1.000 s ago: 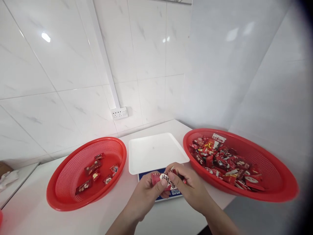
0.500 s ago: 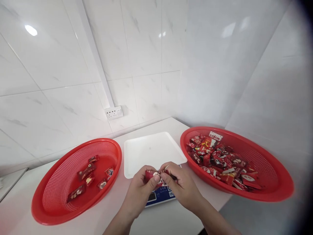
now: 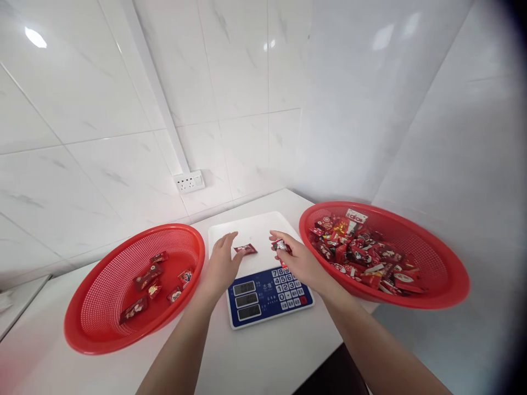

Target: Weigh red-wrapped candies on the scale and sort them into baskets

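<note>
Everything is carried by a white table (image 3: 263, 356). The larger-looking red basket (image 3: 457, 285), well heaped with wrapped sweets (image 3: 370, 258), is set on the right; the other red basket (image 3: 74, 329), sparsely filled, is set on the left, presumably so that each lies within one hand's reach. Between them a scale (image 3: 267, 302) is placed, its keypad turned toward the person, probably for easy reading. The left hand (image 3: 221, 266) is held open above the white pan (image 3: 255, 227), fingers spread. By the right hand (image 3: 302, 263) a red-and-white packet (image 3: 280, 245) is pinched between thumb and fingers. One dark-red sweet (image 3: 246, 249) is laid on the pan beside the left thumb; whether they touch cannot be told.
</note>
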{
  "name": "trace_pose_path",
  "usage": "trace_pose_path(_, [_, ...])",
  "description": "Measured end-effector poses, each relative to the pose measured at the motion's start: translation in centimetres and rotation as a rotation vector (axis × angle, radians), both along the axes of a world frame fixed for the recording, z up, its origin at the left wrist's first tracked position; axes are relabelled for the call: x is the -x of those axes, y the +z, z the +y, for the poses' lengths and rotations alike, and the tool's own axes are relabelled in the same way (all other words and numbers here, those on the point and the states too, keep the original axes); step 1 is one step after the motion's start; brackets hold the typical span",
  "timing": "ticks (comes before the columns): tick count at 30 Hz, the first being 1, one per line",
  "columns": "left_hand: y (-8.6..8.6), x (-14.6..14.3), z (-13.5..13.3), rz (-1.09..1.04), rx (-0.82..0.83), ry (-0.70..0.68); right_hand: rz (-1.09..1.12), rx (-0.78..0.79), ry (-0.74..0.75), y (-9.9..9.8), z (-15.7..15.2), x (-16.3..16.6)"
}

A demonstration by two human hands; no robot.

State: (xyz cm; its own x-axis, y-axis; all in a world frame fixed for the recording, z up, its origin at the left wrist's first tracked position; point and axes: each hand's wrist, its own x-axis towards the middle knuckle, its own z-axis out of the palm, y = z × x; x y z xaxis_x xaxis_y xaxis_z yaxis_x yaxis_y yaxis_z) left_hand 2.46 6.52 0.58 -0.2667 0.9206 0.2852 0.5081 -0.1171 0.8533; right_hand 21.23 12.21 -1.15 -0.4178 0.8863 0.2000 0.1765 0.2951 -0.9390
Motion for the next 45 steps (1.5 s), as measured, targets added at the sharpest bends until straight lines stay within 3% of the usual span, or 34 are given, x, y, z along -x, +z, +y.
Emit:
trace_pose_path(3, [-0.1,-1.1,-1.3,0.079,-0.023,0.000,0.081,0.046,0.078,0.0,-1.0,-0.5])
trace_pose_path(5, [0.0,-2.3,-2.5,0.083,0.031,-0.077,0.107,0.050,0.176,0.4,-2.2,-0.6])
trace_pose_path(8, [0.1,-3.8,-4.0,-0.051,0.145,-0.270,0.079,0.030,0.338,1.0,-4.0,-0.5])
trace_pose_path(10, [0.0,-4.2,-4.4,-0.173,0.177,-0.321,0.046,0.012,0.370,1.1,-4.7,-0.4])
trace_pose_path(20, [-0.5,-2.6,-3.7,-0.198,0.063,-0.093,0.149,-0.014,0.206,0.0,-3.6,1.1])
trace_pose_path(25, [0.3,-3.8,-4.2,-0.137,-0.086,0.147,0.025,-0.107,0.081,0.9,-1.9,1.1])
trace_pose_path(29, [0.5,-3.9,-5.7,-0.040,-0.056,0.186,-0.266,-0.345,-0.007,2.3,-0.1,-1.9])
trace_pose_path(32, [-0.3,-2.8,-7.0,0.105,-0.002,0.199,-0.498,-0.386,-0.078,2.9,2.4,-6.5])
trace_pose_path(35, [-1.4,-1.4,-7.9,0.149,0.075,0.246,-0.838,-0.222,-0.120,2.7,5.5,-12.0])
trace_pose_path(39, [-2.9,-0.4,-8.2,0.102,0.111,0.226,-1.003,-0.024,-0.186,1.1,8.2,-17.2])
trace_pose_path(45, [-3.9,-0.7,-7.6,0.121,0.071,0.140,-0.932,-0.022,-0.119,-0.4,7.8,-16.8])
